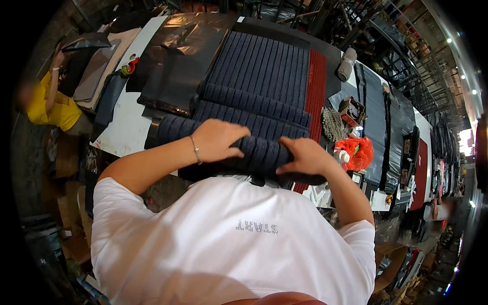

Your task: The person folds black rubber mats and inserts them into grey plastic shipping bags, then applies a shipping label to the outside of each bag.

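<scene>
Both the left hand [219,140] and the right hand [303,155] press curled fingers over the rolled end of the dark ribbed mat [256,152] at the white worktop's [127,127] near edge, where uneven pressure could probably let the roll loosen or skew.

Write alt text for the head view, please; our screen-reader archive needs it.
A person's left hand and right hand press on a rolled dark blue ribbed mat at the edge of a white table. More ribbed matting lies beyond it.
</scene>
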Demonstrator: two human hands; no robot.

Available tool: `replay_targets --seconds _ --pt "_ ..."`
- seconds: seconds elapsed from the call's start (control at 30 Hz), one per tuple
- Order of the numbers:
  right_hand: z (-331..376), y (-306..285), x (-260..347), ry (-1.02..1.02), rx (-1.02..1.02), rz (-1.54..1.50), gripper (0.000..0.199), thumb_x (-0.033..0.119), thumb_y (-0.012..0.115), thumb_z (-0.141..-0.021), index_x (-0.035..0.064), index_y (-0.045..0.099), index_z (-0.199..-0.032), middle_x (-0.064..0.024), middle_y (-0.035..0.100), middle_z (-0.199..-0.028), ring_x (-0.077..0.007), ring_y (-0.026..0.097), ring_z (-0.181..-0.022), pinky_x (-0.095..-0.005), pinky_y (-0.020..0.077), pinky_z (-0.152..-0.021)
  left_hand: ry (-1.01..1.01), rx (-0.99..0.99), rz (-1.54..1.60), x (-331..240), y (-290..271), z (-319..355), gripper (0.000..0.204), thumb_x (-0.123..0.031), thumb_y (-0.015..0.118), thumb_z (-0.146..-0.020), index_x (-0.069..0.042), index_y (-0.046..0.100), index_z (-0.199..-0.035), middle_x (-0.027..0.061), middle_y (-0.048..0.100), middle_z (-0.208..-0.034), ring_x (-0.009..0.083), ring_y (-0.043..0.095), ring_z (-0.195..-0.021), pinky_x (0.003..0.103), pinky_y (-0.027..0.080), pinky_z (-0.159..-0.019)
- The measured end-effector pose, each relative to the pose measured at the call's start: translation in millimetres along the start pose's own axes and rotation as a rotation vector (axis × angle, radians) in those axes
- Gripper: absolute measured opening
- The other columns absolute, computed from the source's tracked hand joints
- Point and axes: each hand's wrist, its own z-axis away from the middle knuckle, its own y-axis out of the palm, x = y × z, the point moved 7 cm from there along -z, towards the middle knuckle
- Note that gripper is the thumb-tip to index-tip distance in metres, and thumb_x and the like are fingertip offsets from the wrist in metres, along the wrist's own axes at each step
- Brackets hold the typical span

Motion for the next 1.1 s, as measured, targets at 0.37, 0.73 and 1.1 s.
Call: replay_targets --seconds 0.37,0.73,1.1 --pt "-129 5 -79 0.223 -0.706 0.189 0.066 0.055 0.064 -0.091 0.0013 0.060 -0.129 -0.0189 0.060 -0.125 -0.0342 0.055 -0.123 -0.0508 0.0404 -0.106 -0.168 -0.445 -0.263 132 35 -120 0.046 -0.050 0.069 -0.087 -0.014 0.067 -0.116 0.0070 0.057 -0.108 0.0251 0.054 -0.108 0.040 0.040 -0.099" --pt "-193 57 -127 0.153 -0.738 0.212 0.068 0.055 0.061 -0.092 0.0036 0.058 -0.136 -0.0134 0.061 -0.133 -0.0303 0.055 -0.127 -0.0465 0.0366 -0.109 -0.318 -0.419 -0.109 201 110 -150 0.032 -0.036 0.058 -0.098 -0.009 0.067 -0.111 0.0083 0.062 -0.116 0.0262 0.056 -0.117 0.044 0.035 -0.109" --pt "-279 43 -176 0.160 -0.077 -0.088 0.107 0.084 0.061 -0.075 -0.0040 0.057 -0.136 -0.0269 0.055 -0.133 -0.0394 0.053 -0.127 -0.0452 0.0455 -0.104 -0.413 -0.575 -0.162 160 79 -124 0.052 -0.041 0.056 -0.099 -0.013 0.051 -0.143 0.0144 0.044 -0.147 0.0331 0.029 -0.147 0.062 0.013 -0.121"
